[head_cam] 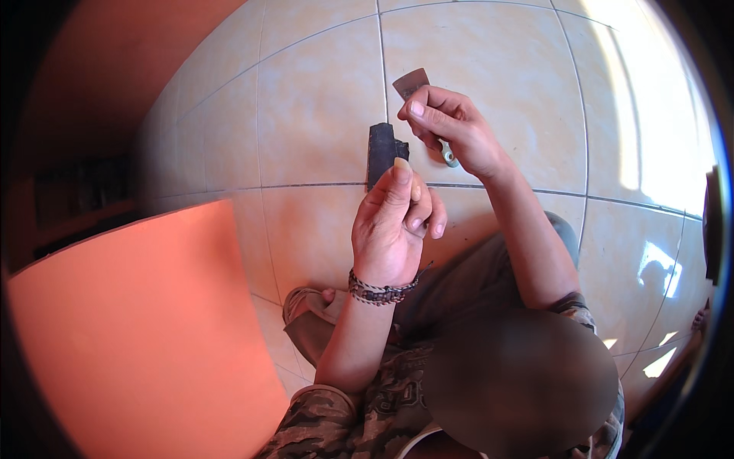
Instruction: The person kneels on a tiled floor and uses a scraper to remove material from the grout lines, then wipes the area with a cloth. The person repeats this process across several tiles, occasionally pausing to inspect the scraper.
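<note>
My left hand (pixel 395 218), with a braided bracelet at the wrist, pinches the near end of a dark, elongated piece (pixel 381 152) between thumb and fingers. The piece has a rough-edged part jutting from its right side; its material cannot be told. Above and to the right, my right hand (pixel 447 123) grips a putty knife (pixel 413 82). The knife's brownish, flared blade points up and to the left, and the end of its pale green handle, with a hole in it, shows below my palm. Blade and dark piece are apart.
Beneath my hands lies a tiled floor (pixel 321 115). An orange panel or wall (pixel 143 321) rises on the left. My crossed legs (pixel 464 281) are close below my hands. Bright light falls on the tiles at right, and dark objects stand at the far right edge.
</note>
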Tool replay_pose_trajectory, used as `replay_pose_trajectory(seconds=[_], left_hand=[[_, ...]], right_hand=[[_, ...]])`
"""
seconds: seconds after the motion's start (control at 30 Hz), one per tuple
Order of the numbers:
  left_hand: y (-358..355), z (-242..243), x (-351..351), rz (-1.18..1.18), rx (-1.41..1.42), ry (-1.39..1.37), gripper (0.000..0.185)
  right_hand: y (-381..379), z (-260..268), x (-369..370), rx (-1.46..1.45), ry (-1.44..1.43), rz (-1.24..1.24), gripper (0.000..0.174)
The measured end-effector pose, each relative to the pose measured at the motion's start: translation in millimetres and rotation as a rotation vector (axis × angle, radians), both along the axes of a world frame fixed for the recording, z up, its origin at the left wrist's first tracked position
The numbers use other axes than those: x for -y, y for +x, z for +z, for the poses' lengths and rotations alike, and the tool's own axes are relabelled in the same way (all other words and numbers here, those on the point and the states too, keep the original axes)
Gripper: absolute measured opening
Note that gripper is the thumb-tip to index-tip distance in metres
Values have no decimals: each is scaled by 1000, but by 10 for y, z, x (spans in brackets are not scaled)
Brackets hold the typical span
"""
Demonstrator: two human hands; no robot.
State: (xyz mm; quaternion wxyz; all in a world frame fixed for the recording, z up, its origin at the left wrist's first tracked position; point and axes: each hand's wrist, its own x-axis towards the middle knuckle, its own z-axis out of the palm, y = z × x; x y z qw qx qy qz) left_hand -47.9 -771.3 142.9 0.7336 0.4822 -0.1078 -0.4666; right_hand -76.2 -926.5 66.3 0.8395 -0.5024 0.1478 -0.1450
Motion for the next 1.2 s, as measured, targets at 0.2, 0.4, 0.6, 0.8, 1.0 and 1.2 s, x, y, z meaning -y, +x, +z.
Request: replay_pose_trajectory(seconds=[0.2,0.4,0.6,0.8,1.0,1.2], left_hand=[[-14,-22,23,-36,46,-6,37],[-25,29,60,31,0,46,39],[-20,-13,101,38,-51,53,39],[-14,-49,143,4,-150,31,42],[61,-144,141,-91,-378,-140,44],[357,-138,40,-189,-409,-490,77]], right_hand=[[-23,47,-10,75,28,-9,37],[-68,-10,43,376,129,149,39],[-107,76,10,401,77,246,16],[-147,61,92,397,47,246,14],[-185,181,84,298,105,228,13],[-219,82,321,-138,-144,-222,28]])
